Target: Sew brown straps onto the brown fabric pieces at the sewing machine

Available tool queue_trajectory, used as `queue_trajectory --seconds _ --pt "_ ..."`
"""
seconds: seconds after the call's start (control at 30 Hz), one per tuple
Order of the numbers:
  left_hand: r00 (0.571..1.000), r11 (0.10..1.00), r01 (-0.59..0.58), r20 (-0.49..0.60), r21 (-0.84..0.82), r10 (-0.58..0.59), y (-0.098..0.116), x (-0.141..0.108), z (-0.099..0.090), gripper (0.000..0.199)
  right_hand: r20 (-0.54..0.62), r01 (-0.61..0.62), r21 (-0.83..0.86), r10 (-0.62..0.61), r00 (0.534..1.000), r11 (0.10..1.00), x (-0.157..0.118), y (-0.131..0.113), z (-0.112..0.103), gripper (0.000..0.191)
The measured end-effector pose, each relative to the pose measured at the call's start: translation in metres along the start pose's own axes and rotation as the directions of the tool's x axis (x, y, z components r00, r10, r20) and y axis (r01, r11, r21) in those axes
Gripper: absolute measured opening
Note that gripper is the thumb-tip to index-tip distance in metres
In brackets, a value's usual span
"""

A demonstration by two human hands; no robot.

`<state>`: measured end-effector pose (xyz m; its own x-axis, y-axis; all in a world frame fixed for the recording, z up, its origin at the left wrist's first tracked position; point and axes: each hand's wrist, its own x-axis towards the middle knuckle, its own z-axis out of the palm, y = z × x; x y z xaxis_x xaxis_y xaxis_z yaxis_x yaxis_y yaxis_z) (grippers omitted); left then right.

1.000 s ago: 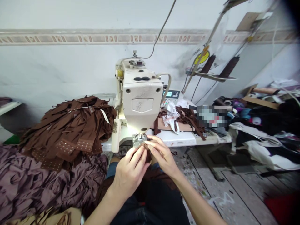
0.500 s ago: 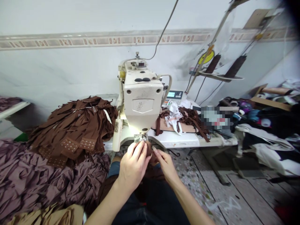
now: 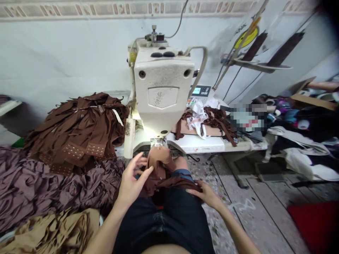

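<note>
A white sewing machine (image 3: 162, 91) stands in the middle, its lamp lit over the metal plate. Brown fabric (image 3: 159, 164) hangs from the needle area down over the lap. My left hand (image 3: 134, 180) is just left of this fabric, thumb and fingers apart, nothing gripped. Over the right thigh, my right hand (image 3: 205, 193) has its thumb and fingers around the edge of the brown cloth. Some fingertips of the right hand are hidden by the cloth.
Brown strips with metal hooks (image 3: 82, 130) are heaped left of the machine. Mauve fabric (image 3: 63, 187) and tan fabric (image 3: 58, 229) lie below them. White and brown straps (image 3: 198, 118) rest on the white table (image 3: 203, 146). Thread cones (image 3: 286, 47) stand on a rack.
My left hand has let go of the cloth at the needle and moved left and down, opening. My right hand has moved down and right to the thigh. The view has tilted down.
</note>
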<state>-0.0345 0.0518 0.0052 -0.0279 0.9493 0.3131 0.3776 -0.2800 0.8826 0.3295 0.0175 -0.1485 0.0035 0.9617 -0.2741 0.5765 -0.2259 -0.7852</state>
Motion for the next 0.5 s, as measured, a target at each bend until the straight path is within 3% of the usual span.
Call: queue_trajectory --seconds 0.07,0.17,0.33,0.4,0.5 --pt "0.988 0.988 0.133 0.094 -0.079 -0.125 -0.009 -0.006 0.001 0.048 0.034 -0.014 -0.016 0.015 0.999 1.000 -0.003 -0.002 -0.009 0.036" --pt "0.973 0.973 0.190 0.157 -0.132 -0.168 -0.012 -0.015 0.011 0.038 0.010 0.066 0.028 -0.066 0.998 0.997 0.003 -0.030 -0.021 0.031" --pt "0.972 0.980 0.129 0.212 -0.148 -0.096 0.002 -0.027 0.034 0.027 -0.138 0.302 0.110 -0.287 0.948 0.947 0.027 -0.092 -0.009 0.029" --pt "0.970 0.991 0.092 0.234 -0.100 -0.066 0.006 -0.033 0.041 0.029 -0.121 0.345 0.061 -0.336 0.934 0.937 0.037 -0.103 0.003 0.028" --pt "0.941 0.998 0.044 0.336 -0.041 -0.028 0.002 -0.048 0.050 0.031 -0.068 0.326 -0.006 -0.325 0.943 0.945 0.049 -0.100 0.017 0.020"
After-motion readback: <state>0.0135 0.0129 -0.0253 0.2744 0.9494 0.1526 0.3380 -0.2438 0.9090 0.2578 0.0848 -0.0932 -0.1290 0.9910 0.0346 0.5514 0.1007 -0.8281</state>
